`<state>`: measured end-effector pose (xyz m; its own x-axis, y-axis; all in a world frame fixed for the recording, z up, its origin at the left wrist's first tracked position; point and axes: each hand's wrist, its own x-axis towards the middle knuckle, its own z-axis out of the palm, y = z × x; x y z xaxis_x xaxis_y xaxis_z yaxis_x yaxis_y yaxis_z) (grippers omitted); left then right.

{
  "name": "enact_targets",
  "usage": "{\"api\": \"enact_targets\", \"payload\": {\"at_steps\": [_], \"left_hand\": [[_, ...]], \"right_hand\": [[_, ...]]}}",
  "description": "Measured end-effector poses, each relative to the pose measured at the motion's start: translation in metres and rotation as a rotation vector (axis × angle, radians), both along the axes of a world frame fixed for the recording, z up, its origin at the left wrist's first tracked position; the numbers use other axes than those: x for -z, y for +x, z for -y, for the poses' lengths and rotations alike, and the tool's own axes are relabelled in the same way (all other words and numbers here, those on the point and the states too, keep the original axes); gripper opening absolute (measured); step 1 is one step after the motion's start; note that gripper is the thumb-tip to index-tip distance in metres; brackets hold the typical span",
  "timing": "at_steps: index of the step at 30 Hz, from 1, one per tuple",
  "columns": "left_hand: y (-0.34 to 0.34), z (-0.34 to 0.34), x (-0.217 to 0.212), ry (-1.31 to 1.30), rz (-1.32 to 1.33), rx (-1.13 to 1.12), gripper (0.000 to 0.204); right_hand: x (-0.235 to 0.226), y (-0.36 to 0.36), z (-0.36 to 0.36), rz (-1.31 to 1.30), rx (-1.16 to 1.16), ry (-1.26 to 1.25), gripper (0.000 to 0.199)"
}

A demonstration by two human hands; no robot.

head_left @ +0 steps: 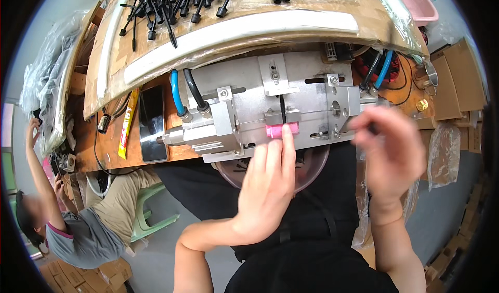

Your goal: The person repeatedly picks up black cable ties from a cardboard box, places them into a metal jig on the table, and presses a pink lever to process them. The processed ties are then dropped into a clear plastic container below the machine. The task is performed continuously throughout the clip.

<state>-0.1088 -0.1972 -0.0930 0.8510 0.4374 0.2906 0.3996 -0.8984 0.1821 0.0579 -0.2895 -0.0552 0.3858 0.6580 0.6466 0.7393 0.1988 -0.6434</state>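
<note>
My left hand (267, 189) reaches up to the middle of a metal fixture (306, 82), its fingers stretched out. One fingertip rests at the pink block (275, 131), against the lower end of a thin black rod (282, 106). The rod lies upright in the picture, through a slot in a small metal holder. To the right, my right hand (392, 147) is raised beside the fixture's right-hand block (343, 108). Motion smears its bent fingers; a dark spot shows between them, and I cannot make out whether it is an object.
Many black stemmed parts (171, 2) lie on a cardboard-covered shelf (234, 38) above the fixture. A phone (152, 121) and a yellow packet (128, 124) lie left. Below the fixture sits a clear bowl (312, 171). A seated person (88, 236) is at far left.
</note>
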Motion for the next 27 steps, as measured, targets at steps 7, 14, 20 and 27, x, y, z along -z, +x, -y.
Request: {"api": "enact_targets", "payload": {"at_steps": [7, 14, 20, 27], "left_hand": [[0.062, -0.138, -0.075, 0.231, 0.344, 0.012, 0.03], [0.056, -0.144, -0.1, -0.011, 0.295, 0.135, 0.019], [0.01, -0.045, -0.049, 0.007, 0.381, -0.102, 0.079], [0.002, 0.014, 0.01, -0.011, 0.096, 0.005, 0.069]], "right_hand": [[0.066, -0.041, 0.002, 0.118, -0.067, -0.21, 0.071], [0.068, -0.041, -0.005, 0.114, -0.097, -0.263, 0.067], [-0.004, 0.004, -0.042, 0.378, -0.003, -0.171, 0.046], [-0.064, 0.09, -0.153, 0.425, 0.132, -0.398, 0.02]]}}
